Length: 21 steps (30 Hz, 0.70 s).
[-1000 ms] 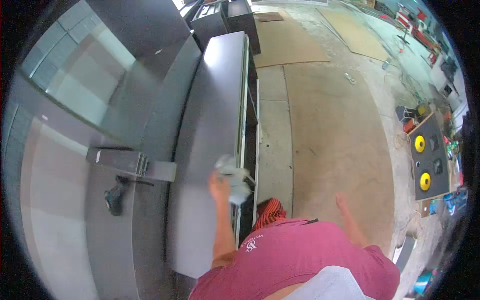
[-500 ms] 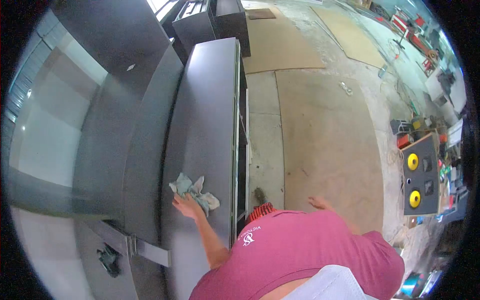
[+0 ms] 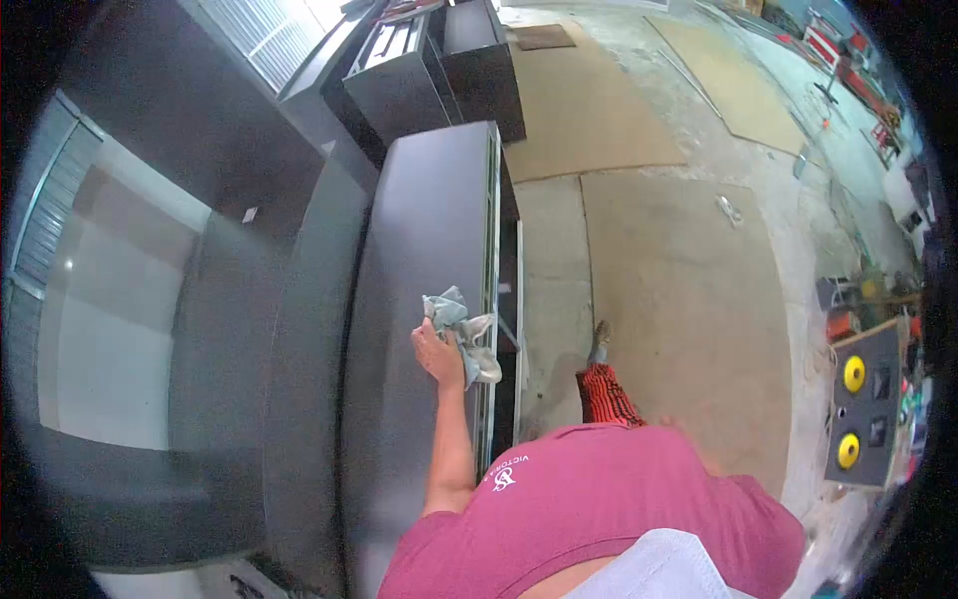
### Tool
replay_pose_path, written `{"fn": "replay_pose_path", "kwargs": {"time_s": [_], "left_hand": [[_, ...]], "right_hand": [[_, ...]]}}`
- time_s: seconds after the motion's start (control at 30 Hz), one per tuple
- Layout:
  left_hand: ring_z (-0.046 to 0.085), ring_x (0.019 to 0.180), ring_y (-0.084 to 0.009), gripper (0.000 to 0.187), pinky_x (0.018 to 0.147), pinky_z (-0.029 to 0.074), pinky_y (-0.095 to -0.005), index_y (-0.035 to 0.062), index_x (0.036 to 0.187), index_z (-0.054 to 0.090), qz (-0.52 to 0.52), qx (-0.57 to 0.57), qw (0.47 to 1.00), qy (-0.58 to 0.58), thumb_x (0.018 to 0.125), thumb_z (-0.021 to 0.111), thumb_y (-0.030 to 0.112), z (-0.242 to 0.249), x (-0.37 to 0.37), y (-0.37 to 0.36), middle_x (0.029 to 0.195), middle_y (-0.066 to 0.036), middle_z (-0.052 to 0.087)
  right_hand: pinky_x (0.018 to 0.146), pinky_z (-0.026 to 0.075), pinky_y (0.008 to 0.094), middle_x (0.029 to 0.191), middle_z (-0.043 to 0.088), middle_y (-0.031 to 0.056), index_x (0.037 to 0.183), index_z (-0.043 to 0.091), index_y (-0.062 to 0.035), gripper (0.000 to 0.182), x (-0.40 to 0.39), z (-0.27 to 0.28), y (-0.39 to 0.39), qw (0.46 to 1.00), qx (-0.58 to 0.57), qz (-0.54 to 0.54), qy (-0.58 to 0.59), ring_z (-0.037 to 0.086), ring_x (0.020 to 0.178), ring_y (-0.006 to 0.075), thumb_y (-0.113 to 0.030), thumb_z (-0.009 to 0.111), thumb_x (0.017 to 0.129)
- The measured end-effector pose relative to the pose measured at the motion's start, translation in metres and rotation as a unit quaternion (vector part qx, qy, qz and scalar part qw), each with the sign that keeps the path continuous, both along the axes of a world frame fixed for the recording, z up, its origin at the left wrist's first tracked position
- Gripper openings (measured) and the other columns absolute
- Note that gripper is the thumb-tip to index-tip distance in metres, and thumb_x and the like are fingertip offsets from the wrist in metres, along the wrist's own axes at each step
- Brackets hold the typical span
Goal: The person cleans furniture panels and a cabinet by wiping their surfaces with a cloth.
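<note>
My left hand [image 3: 437, 356] grips a crumpled pale grey-green cloth [image 3: 461, 334], its fingers closed on the near left side. The cloth lies against the smooth top of a long dark grey cabinet [image 3: 419, 230], and its loose end hangs over the cabinet's right edge. Low beside my maroon shirt, my right hand [image 3: 679, 431] is smeared and mostly covered by my body, away from the cabinet. I cannot make out its fingers.
Tall dark panels [image 3: 309, 230] stand close along the cabinet's left side. More dark cabinets [image 3: 399, 85] are behind it. Brown sheets [image 3: 689, 270] cover the floor to the right. A speaker box with yellow cones [image 3: 863, 409] stands at the far right.
My left hand has carried the cloth rightward and forward, from the middle of the cabinet top to its right edge. I have stepped forward; a striped trouser leg and foot now show.
</note>
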State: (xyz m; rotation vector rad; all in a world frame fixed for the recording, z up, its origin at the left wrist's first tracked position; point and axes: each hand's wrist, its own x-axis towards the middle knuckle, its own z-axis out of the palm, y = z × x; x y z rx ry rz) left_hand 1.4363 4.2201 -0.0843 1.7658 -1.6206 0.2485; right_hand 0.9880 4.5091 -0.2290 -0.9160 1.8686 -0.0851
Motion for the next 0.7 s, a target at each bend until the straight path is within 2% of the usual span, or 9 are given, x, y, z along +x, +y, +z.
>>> {"fn": "replay_pose_path", "kwargs": {"time_s": [0.13,0.27,0.43,0.47,0.5,0.53,0.6,0.63,0.7], "left_hand": [[0.050,0.092,-0.0337,0.042,0.077,0.041,-0.0431,0.0030,0.109,0.048,0.005,0.026,0.999,0.028,0.071,0.064,0.012,0.008,-0.063,-0.093,0.093,-0.016,0.050],[0.049,0.094,-0.0347,0.042,0.079,0.040,-0.0436,0.0003,0.108,0.048,0.036,0.044,0.997,0.043,0.071,0.064,0.013,0.018,-0.116,-0.160,0.094,-0.017,0.051],[0.047,0.096,-0.0369,0.042,0.085,0.038,-0.0421,-0.0037,0.111,0.047,0.015,0.009,0.988,0.154,0.076,0.063,0.014,0.018,-0.224,-0.258,0.098,-0.020,0.051],[0.047,0.097,-0.0367,0.043,0.087,0.037,-0.0406,-0.0043,0.112,0.047,-0.005,0.041,0.980,0.193,0.077,0.062,0.014,0.027,-0.251,-0.269,0.100,-0.020,0.051],[0.047,0.098,-0.0366,0.043,0.088,0.036,-0.0391,-0.0048,0.113,0.046,-0.024,0.065,0.970,0.234,0.078,0.062,0.015,0.040,-0.279,-0.289,0.101,-0.020,0.052],[0.047,0.098,-0.0366,0.043,0.088,0.036,-0.0391,-0.0048,0.113,0.046,-0.013,0.073,0.968,0.241,0.078,0.062,0.015,0.048,-0.302,-0.309,0.101,-0.020,0.052],[0.048,0.098,-0.0341,0.043,0.089,0.037,-0.0379,-0.0056,0.113,0.048,-0.100,0.144,0.933,0.314,0.077,0.062,0.015,0.054,-0.338,-0.342,0.101,-0.019,0.052],[0.048,0.098,-0.0341,0.043,0.089,0.037,-0.0379,-0.0056,0.113,0.048,-0.090,0.140,0.933,0.317,0.077,0.062,0.015,0.052,-0.354,-0.351,0.101,-0.019,0.052],[0.051,0.100,-0.0311,0.045,0.089,0.038,-0.0370,-0.0054,0.114,0.048,-0.128,0.149,0.890,0.412,0.077,0.061,0.016,0.047,-0.385,-0.398,0.104,-0.018,0.054]], "right_hand": [[0.084,0.043,0.0439,0.108,0.058,0.0168,0.115,0.053,-0.0055,0.041,-0.077,-0.048,-0.057,0.998,0.055,0.006,0.032,0.056,0.095,0.0325,-0.036,0.045,0.087],[0.084,0.043,0.0451,0.110,0.058,0.0168,0.116,0.053,-0.0076,0.042,-0.169,-0.059,-0.144,0.997,0.044,0.032,0.063,0.056,0.096,0.0351,-0.037,0.045,0.087],[0.087,0.042,0.0441,0.114,0.056,0.0181,0.119,0.050,-0.0081,0.048,-0.261,-0.071,-0.390,0.961,-0.153,0.166,0.163,0.054,0.102,0.0371,-0.043,0.044,0.087],[0.091,0.041,0.0413,0.117,0.054,0.0196,0.120,0.049,-0.0038,0.051,-0.243,-0.003,-0.448,0.967,-0.225,0.087,0.077,0.051,0.108,0.0366,-0.043,0.046,0.087],[0.094,0.038,0.0399,0.122,0.050,0.0211,0.123,0.045,0.0003,0.054,-0.232,0.044,-0.511,0.969,-0.213,0.115,0.054,0.047,0.113,0.0361,-0.041,0.048,0.087],[0.095,0.037,0.0376,0.125,0.047,0.0221,0.126,0.042,0.0021,0.055,-0.217,0.094,-0.559,0.944,-0.292,0.151,0.004,0.046,0.115,0.0340,-0.038,0.048,0.088],[0.097,0.036,0.0365,0.135,0.037,0.0190,0.134,0.030,-0.0009,0.062,-0.178,0.183,-0.629,0.944,-0.266,0.106,-0.167,0.045,0.116,0.0313,-0.035,0.051,0.087],[0.097,0.035,0.0362,0.139,0.032,0.0181,0.136,0.025,-0.0019,0.066,-0.167,0.203,-0.660,0.921,-0.265,0.090,-0.270,0.044,0.118,0.0305,-0.034,0.054,0.086],[0.098,0.034,0.0367,0.142,0.027,0.0173,0.139,0.019,-0.0031,0.077,-0.150,0.187,-0.708,0.891,-0.364,0.177,-0.207,0.040,0.120,0.0297,-0.032,0.061,0.081]]}}
